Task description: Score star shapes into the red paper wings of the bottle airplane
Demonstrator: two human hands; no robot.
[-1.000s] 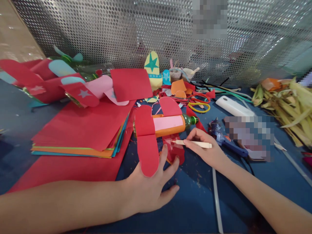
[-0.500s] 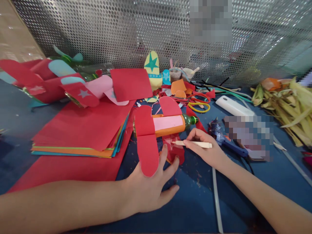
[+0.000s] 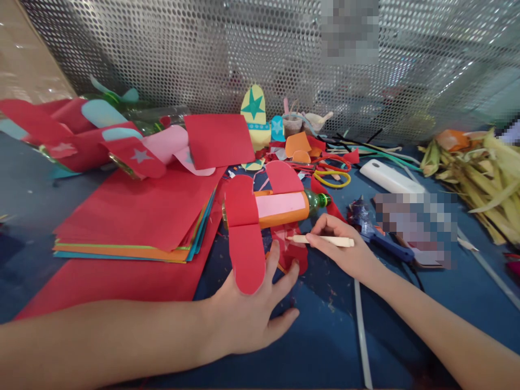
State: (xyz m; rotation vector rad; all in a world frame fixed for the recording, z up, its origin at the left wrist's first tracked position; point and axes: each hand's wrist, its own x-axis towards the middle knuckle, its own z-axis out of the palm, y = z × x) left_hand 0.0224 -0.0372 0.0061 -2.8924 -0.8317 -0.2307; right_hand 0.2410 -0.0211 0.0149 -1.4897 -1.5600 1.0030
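A paper-wrapped bottle model (image 3: 282, 206) with rounded red wings lies on the blue table, its green neck toward the right. My left hand (image 3: 254, 303) is spread beneath the near end of the front red wing (image 3: 246, 254). Its fingertips touch the lower wing (image 3: 298, 252), where a faint star outline shows. My right hand (image 3: 339, 241) pinches a cream marker pen (image 3: 327, 241), held nearly level, with its tip at the star on that lower wing.
Coloured paper sheets (image 3: 134, 211) are stacked at left, near other bottle models (image 3: 81, 130). Yellow-handled scissors (image 3: 333, 179), a blue glue gun (image 3: 377, 235), a white power strip (image 3: 390, 176) and a blurred phone-like object lie right. Dried husks (image 3: 471, 179) are farther right, before a perforated metal panel (image 3: 203, 54).
Almost nothing differs. Both hands, the marker pen and the bottle model keep their places, apart from a very slight shift of the view.
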